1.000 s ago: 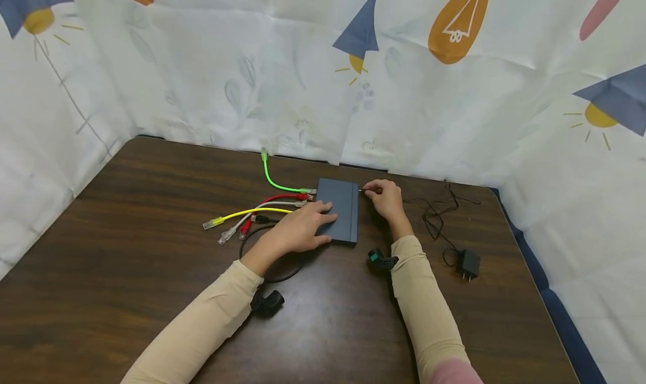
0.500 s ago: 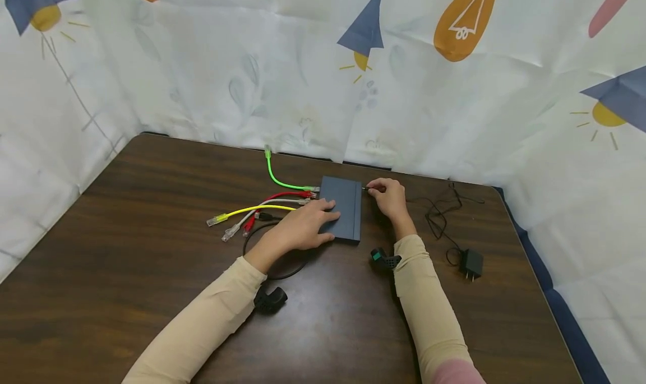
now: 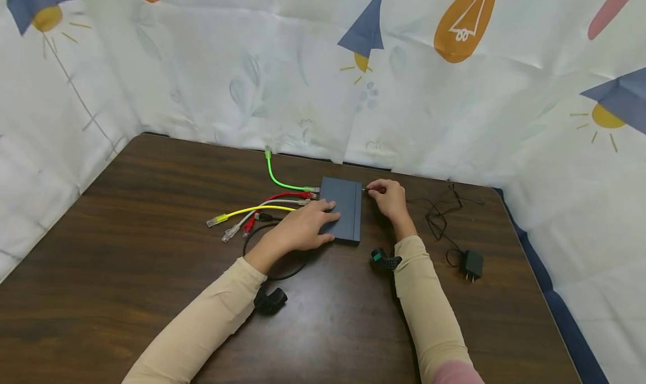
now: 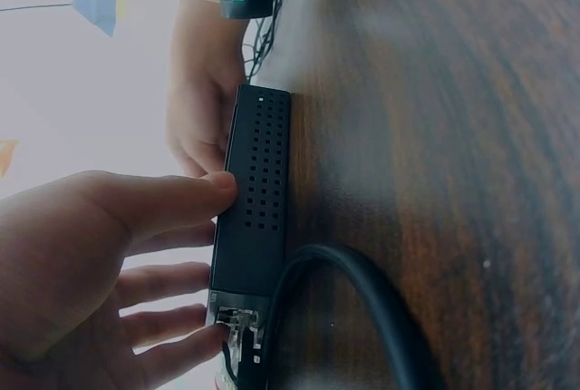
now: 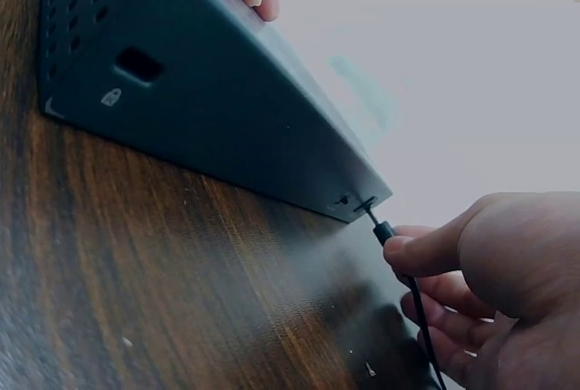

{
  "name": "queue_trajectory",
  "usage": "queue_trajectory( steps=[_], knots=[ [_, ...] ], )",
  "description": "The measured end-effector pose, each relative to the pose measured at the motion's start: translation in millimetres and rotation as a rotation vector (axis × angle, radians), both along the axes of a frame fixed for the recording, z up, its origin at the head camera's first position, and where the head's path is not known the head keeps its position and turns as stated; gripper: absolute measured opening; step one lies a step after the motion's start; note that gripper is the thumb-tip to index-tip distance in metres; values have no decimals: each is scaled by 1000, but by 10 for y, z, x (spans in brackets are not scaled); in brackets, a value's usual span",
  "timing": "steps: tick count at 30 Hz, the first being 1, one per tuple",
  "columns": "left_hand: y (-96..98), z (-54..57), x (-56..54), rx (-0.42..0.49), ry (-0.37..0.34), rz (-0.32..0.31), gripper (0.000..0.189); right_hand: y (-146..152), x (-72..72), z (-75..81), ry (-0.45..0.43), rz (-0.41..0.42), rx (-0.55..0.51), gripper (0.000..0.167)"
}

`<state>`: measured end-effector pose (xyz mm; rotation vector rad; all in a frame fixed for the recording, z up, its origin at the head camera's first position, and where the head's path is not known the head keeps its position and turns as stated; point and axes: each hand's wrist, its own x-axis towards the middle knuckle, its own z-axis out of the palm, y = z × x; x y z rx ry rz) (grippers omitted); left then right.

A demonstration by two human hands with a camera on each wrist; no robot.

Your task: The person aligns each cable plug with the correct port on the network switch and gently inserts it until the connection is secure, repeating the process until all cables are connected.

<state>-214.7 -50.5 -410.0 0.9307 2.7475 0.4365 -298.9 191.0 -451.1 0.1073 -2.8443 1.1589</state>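
Observation:
A dark blue-grey network switch [image 3: 345, 210] lies flat on the table. My left hand [image 3: 309, 227] rests on its top with spread fingers; in the left wrist view the thumb [image 4: 217, 186] touches the upper edge near the vent holes. At the far right corner, my right hand [image 3: 388, 199] pinches a black power plug [image 5: 384, 232] between thumb and fingers. The plug's thin metal tip meets the socket in the side, and some bare metal shows. From the left side run network cables: green [image 3: 282, 183], red [image 3: 285, 194], white [image 3: 267, 204] and yellow [image 3: 252, 210].
The power adapter [image 3: 471, 264] lies on the right with its prongs toward me, its thin cord [image 3: 436, 216] tangled behind it. A thicker black cable [image 3: 287, 276] loops under my left forearm. A printed cloth [image 3: 303, 64] hangs behind the brown table [image 3: 126, 249].
The head view has shifted slightly. Both hands keep their places at the switch and the plug, with no clear movement between them.

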Motion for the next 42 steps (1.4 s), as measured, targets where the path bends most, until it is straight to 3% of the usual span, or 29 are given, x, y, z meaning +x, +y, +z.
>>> queue_trajectory(
  steps=[13, 19, 28, 42],
  knots=[
    [-8, -9, -7, -9, 38, 14, 58, -16, -6, 22, 4, 11, 3, 13],
    [-35, -37, -21, -33, 70, 16, 68, -29, -4, 20, -6, 5, 6, 13],
    [-41, -37, -20, -45, -23, 30, 72, -4, 9, 32, -23, 12, 1, 13],
    [-27, -55, -29, -56, -48, 29, 73, 21, 15, 18, -50, 37, 6, 14]
  ],
)
